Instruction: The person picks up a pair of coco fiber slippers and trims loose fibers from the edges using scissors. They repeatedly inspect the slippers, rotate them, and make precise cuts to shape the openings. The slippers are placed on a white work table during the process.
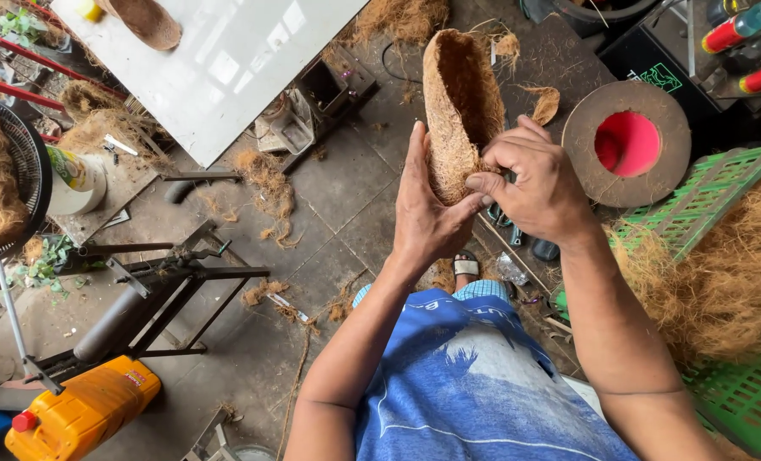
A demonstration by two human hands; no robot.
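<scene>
A coir fibre pot [459, 111], long and boat-shaped, is held above the floor at upper centre of the frame, long axis running up-down with a slight tilt, hollow side facing right. Its lower end is gripped by both hands: the left hand [427, 218] is pressed flat along the outer left wall from below, and the right hand [538, 183] is clenched on the lower rim, thumb and forefinger pinching the edge. Both hands are touching the pot; neither is nearer.

Nothing is seen inside the pot. At right, a round fibre-covered ring with a pink centre [626, 143] is seen, apparently empty. A green plastic crate [743, 393] at lower right is heaped with loose brown fibre [726, 273]. At far left, a dark mesh basket [32, 171] is filled with fibre. An orange jug [81, 410] lies at lower left.
</scene>
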